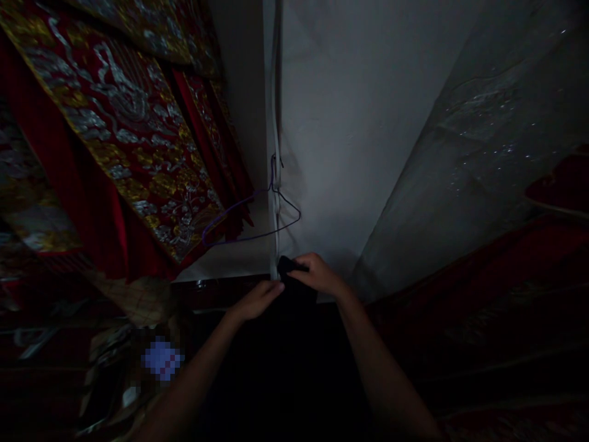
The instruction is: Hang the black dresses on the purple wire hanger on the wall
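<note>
Both my hands meet at a black cloth (286, 266) near the middle of the dim view. My right hand (317, 273) pinches its upper edge, thumb and fingers closed around a fold. My left hand (258, 299) lies along the cloth's left side, fingers pressed together; whether a fold is between them is too dark to see. The cloth's lower part merges into darkness. Just above my hands, a thin purple wire hanger (248, 238) hangs by its hook at the wall corner, with nothing on it.
Red embroidered fabric (133, 123) with gold and silver patterns hangs at the left. Pale cables (277, 92) run down the wall (350, 123). A glittery translucent sheet (488, 123) covers the right side, above dark red fabric (529, 258). Cluttered items, partly pixelated, lie at lower left.
</note>
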A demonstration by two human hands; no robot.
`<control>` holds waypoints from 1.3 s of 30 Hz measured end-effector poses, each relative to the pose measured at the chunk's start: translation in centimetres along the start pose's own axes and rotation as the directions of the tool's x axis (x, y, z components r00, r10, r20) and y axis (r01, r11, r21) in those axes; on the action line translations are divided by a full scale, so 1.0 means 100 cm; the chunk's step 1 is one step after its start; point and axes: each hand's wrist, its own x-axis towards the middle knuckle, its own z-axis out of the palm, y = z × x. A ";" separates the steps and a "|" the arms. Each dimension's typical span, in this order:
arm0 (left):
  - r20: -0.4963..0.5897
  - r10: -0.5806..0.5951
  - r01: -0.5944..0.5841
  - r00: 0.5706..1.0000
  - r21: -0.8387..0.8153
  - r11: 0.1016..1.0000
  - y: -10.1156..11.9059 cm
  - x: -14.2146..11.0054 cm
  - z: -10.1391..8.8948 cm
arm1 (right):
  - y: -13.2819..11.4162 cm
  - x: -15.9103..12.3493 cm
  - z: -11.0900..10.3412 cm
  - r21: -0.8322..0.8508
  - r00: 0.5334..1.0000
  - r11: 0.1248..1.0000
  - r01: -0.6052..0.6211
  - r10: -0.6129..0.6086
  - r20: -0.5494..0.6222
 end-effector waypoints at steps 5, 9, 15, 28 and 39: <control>0.060 -0.009 0.001 0.998 0.131 0.991 -0.016 -0.015 -0.024 | 0.010 0.036 -0.047 -0.185 0.963 0.982 0.032 -0.080 -0.259; -0.167 0.045 -0.016 0.985 0.172 0.985 -0.002 -0.026 -0.059 | 0.040 0.083 -0.048 -0.202 0.917 0.973 0.110 -0.178 -0.356; -0.193 0.014 0.049 0.981 0.313 0.948 0.021 -0.027 -0.111 | 0.075 0.107 -0.041 -0.157 0.924 0.986 0.056 -0.111 -0.366; -0.328 0.129 0.131 0.936 0.664 0.736 0.078 0.007 -0.152 | 0.041 0.061 -0.071 -0.323 0.926 0.946 0.043 -0.159 -0.342; -0.212 -0.197 0.258 0.957 0.316 0.913 0.061 0.014 -0.153 | 0.049 0.059 -0.064 -0.319 0.914 0.948 0.026 -0.151 -0.376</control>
